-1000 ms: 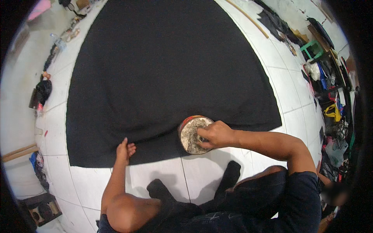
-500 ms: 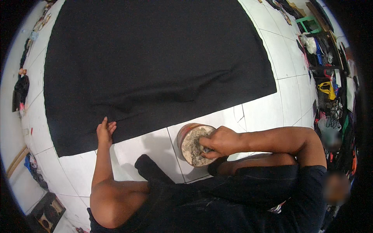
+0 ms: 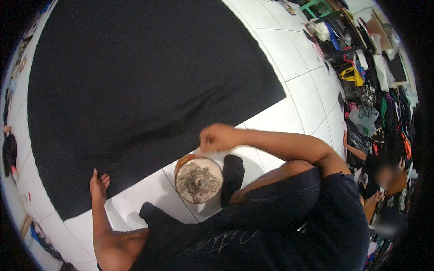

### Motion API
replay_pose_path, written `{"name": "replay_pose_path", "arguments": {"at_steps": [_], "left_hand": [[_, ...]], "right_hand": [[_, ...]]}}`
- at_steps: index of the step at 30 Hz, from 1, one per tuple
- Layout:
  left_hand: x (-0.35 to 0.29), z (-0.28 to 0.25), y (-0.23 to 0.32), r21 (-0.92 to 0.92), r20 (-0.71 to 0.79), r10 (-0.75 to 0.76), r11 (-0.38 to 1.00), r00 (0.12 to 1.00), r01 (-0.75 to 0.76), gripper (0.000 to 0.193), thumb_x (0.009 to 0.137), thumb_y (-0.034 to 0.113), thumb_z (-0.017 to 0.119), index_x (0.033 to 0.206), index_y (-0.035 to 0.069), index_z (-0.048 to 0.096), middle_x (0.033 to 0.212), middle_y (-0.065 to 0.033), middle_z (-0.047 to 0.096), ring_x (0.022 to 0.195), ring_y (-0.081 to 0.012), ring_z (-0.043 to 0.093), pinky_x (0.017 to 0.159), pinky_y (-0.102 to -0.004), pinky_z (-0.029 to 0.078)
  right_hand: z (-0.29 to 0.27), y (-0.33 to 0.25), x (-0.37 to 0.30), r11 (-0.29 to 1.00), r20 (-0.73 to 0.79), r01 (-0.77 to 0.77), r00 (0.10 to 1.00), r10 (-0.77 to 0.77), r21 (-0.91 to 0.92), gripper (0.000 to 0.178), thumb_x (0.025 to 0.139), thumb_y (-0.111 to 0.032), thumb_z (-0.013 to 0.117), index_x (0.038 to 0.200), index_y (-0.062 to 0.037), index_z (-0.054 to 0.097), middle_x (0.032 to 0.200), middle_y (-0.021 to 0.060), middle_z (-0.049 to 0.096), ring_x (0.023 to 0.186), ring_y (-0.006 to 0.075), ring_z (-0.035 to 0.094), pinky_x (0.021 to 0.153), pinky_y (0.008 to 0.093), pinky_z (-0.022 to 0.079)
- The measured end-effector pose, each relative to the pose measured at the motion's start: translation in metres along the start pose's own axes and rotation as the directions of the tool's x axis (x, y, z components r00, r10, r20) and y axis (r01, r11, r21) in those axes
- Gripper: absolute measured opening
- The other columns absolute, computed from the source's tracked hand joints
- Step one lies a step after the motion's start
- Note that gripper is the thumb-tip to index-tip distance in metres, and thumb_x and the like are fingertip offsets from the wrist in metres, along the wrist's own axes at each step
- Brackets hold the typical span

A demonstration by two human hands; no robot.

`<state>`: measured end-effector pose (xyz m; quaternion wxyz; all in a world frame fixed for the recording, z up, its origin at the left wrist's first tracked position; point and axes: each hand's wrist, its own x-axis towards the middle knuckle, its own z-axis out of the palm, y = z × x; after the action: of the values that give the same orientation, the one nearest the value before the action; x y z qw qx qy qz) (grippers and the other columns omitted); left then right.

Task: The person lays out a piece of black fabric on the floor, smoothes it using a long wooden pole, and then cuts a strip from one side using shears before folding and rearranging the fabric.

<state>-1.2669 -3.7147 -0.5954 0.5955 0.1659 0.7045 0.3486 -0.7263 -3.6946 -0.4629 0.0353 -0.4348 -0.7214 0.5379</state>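
Observation:
A large black cloth lies spread over white floor tiles, with soft folds near its front edge. On the cloth's near left part rests my left hand, open, its thumb and fingers apart. A round tub with an orange-brown side stands on the tiles by the cloth's front edge. Its top is pale, rough and grey-stained, with a small knob at the centre. Just beyond the tub, over the cloth's edge, my right hand is raised off it. Its fingers look curled but are smeared by motion; whether anything is in them is hidden.
My black-clad knee and a dark sock flank the tub. Along the right wall are piled bags, cables, a yellow item and a green plastic stool. Another person's arm shows at the right. Small items line the left wall.
My right hand has let go of the tub's top and lifted away toward the cloth. The view has turned and shifted right. My left hand stays on the cloth.

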Motion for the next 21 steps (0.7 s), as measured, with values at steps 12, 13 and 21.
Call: {"name": "replay_pose_path", "arguments": {"at_steps": [12, 13, 21], "left_hand": [[-0.008, -0.029, 0.0, -0.198, -0.134, -0.019, 0.98, 0.991, -0.008, 0.085, 0.082, 0.055, 0.073, 0.14, 0.002, 0.042, 0.119, -0.0109, 0.056, 0.099, -0.0177, 0.059, 0.09, -0.0288, 0.049], [0.002, -0.034, -0.008, -0.26, -0.193, -0.028, 0.965, 0.981, -0.024, 0.084, 0.081, 0.054, 0.075, 0.139, 0.003, 0.042, 0.121, -0.0101, 0.055, 0.099, -0.0173, 0.059, 0.093, -0.0287, 0.048], [0.048, -0.108, -0.043, 0.307, -0.149, 0.394, 0.89, 0.907, -0.336, 0.055, 0.086, 0.023, 0.072, 0.13, -0.001, 0.051, 0.117, -0.0112, 0.059, 0.091, -0.0129, 0.057, 0.075, -0.0222, 0.051]], "right_hand": [[-0.1, 0.245, -0.072, 0.308, -0.309, 0.081, 0.005, 0.951, 0.948, 0.027, 0.088, -0.02, 0.072, 0.083, 0.0033, 0.06, 0.076, 0.0127, 0.059, 0.054, 0.0249, 0.059, 0.041, 0.0347, 0.053], [-0.104, 0.247, -0.069, 0.281, -0.285, 0.21, -0.014, 0.958, 0.936, 0.025, 0.088, -0.018, 0.072, 0.083, 0.0032, 0.06, 0.078, 0.0132, 0.06, 0.055, 0.0246, 0.059, 0.04, 0.034, 0.053], [-0.105, 0.271, -0.061, 0.278, -0.283, 0.226, -0.01, 0.959, 0.934, 0.014, 0.085, -0.008, 0.072, 0.082, -0.0017, 0.059, 0.072, 0.0074, 0.057, 0.049, 0.0181, 0.051, 0.042, 0.0308, 0.043]]}}
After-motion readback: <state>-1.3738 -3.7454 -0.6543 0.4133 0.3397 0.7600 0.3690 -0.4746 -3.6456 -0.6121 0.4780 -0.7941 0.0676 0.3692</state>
